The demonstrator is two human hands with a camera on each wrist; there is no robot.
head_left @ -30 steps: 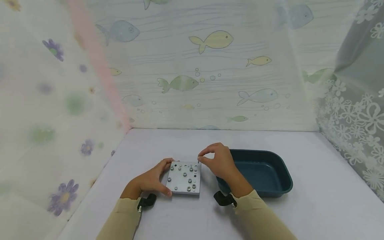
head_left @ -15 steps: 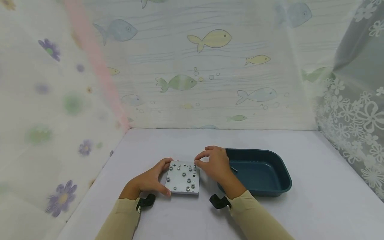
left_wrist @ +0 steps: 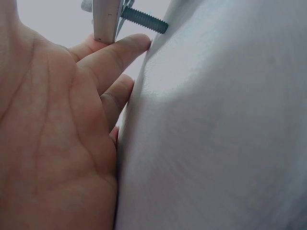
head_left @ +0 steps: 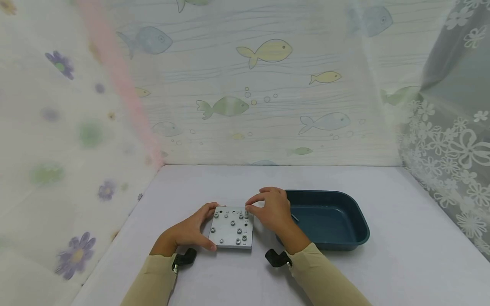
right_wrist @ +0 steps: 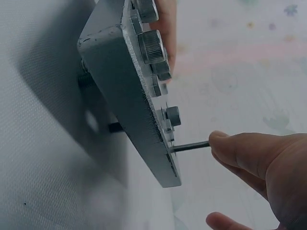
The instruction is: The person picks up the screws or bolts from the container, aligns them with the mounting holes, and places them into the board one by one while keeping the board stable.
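Observation:
A square metal plate [head_left: 226, 234] with several socket-head bolts and holes lies in front of me. My left hand [head_left: 187, 231] grips its left side, thumb at the near corner and fingers at the far edge. In the left wrist view a threaded bolt shank [left_wrist: 146, 21] sticks out below the plate. My right hand [head_left: 272, 211] is over the far right corner. Its thumb and forefinger pinch a thin metal rod [right_wrist: 191, 146], whose other end meets the plate's top face; the pinched end is hidden by the fingertips.
A dark teal tray [head_left: 325, 191] stands just right of the plate, partly behind my right hand and forearm. A small metal piece [head_left: 294, 218] shows inside it. The white tabletop [head_left: 229, 280] runs back to a fish-patterned curtain [head_left: 229, 140].
My right hand has moved slightly left and down, from the plate's far right edge to over its corner holes. The left hand keeps its grip. The small piece in the tray has come into view.

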